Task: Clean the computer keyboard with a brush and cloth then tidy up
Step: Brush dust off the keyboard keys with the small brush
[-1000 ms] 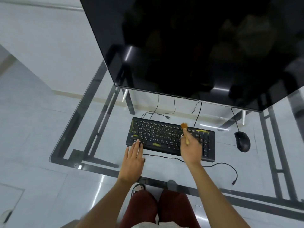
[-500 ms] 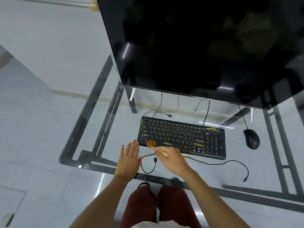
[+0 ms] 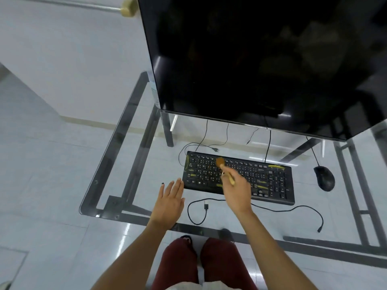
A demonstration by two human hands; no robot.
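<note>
A black keyboard [image 3: 263, 178] with yellow smears lies on the glass desk [image 3: 136, 164] below the monitor. My right hand [image 3: 236, 191] grips a small wooden-handled brush [image 3: 223, 167], whose brown bristles rest on the keys near the keyboard's upper left. My left hand [image 3: 170, 203] lies flat and open on the glass, fingers spread, its fingertips at the keyboard's front left corner. No cloth is in view.
A large black monitor [image 3: 251, 59] overhangs the back of the desk. A black mouse [image 3: 324, 177] sits to the right of the keyboard. A loose black cable [image 3: 196, 214] loops on the glass in front. My red-trousered knees [image 3: 201, 262] are under the near edge.
The brush has swept from the keyboard's front left edge up to its upper left keys. My left hand stayed beside the keyboard's left corner. The camera view shifted slightly.
</note>
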